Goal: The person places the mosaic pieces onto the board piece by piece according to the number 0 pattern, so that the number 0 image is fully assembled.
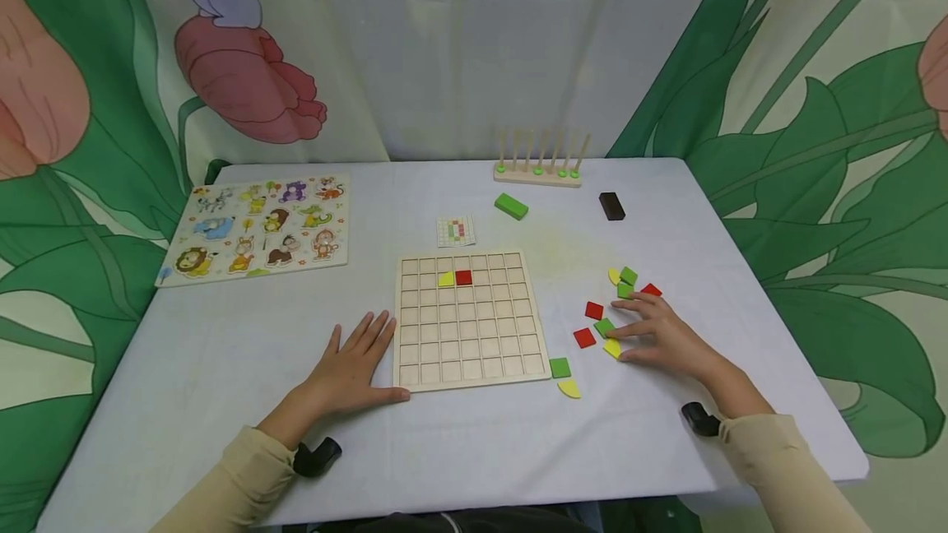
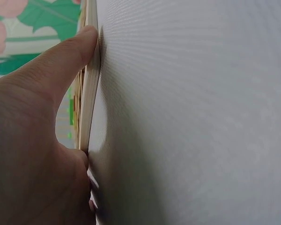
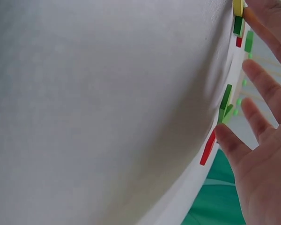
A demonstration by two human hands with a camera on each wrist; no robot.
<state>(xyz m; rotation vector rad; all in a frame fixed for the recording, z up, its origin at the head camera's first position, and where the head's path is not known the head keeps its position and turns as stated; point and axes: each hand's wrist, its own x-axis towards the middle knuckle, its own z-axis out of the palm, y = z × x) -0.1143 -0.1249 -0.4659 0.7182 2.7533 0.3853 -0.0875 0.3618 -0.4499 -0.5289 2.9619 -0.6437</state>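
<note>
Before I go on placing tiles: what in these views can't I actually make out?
- Pattern card, head view: too small to read its colours cell by cell.
- Yellow tile and green tile: partly covered by the right hand; contact unclear.
- Grid board, left wrist view: seen edge-on, cells hidden; the left hand fills the frame.
- Loose tiles, right wrist view: edge-on and blurred, shapes unreadable.

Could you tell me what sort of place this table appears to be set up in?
Probably a play or recording corner for children's puzzles. A white-covered table stands before flower-printed curtains. On it lie a wooden grid board, an animal puzzle and a peg rack, with coloured tiles by the right hand.
</note>
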